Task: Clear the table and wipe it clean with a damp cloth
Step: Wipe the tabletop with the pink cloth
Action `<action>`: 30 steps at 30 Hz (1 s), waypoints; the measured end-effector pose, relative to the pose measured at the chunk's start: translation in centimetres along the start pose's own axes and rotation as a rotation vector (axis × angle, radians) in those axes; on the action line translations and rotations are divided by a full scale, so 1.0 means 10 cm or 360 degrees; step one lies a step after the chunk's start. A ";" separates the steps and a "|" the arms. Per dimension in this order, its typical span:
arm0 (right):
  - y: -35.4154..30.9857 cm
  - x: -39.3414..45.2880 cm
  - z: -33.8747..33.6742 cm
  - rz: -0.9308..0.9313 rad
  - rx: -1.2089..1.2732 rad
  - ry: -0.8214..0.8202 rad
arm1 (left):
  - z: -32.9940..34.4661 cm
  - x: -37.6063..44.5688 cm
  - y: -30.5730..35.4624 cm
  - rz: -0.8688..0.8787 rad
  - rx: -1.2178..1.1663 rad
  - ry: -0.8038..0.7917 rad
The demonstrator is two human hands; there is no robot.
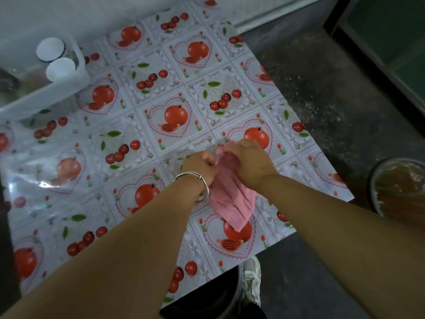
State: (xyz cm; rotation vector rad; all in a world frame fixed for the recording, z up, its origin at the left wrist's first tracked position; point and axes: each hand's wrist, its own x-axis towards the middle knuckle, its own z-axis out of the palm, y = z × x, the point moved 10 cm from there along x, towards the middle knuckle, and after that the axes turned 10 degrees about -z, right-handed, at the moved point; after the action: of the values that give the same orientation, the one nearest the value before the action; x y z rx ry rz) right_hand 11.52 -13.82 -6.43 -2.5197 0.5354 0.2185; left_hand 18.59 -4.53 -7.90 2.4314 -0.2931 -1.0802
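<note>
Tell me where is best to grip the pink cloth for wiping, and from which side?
Probably grip the bunched top of the cloth from above: both the left hand and right hand already pinch it there, while the loose lower end hangs toward the table.

White plastic bin (76, 74) at far left of the tabletop, against the wall; holds two jars with white lids (51, 49), side by side, other contents blurred. Dark speckled floor (322, 93) to the right, pale crumbs scattered on it. Round basin (377, 180) on the floor at right, brownish contents under clear film. Grey-white sneaker (251, 282) below the near table edge, beside a dark bucket (220, 298).
</note>
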 end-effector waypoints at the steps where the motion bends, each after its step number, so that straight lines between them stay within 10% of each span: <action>1: 0.01 0.01 -0.05 0.0007 -0.0024 0.0022 | -0.06 0.00 0.04 0.0013 -0.0017 0.0060; 9: -0.18 0.04 -0.18 -0.0023 0.0180 -0.0064 | -0.59 0.16 0.09 -0.0132 -0.0268 0.0417; 15: -0.20 0.13 0.02 -0.0050 -0.0050 -0.0171 | -0.43 0.20 0.04 -0.0097 -0.0466 0.0135; 22: -0.03 0.21 -0.06 0.0213 0.0838 -0.0017 | -0.35 0.18 -0.07 -0.0137 0.0065 -0.0126; 30: -0.12 0.26 -0.28 0.0302 0.0537 0.0028 | -0.56 0.03 -0.08 -0.0325 -0.0839 -0.0319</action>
State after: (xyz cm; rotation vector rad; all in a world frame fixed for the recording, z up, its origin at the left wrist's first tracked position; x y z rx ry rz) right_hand 14.45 -15.30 -4.20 -2.1471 0.7523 0.1609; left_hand 22.98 -2.12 -5.24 1.9143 0.1675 -1.2984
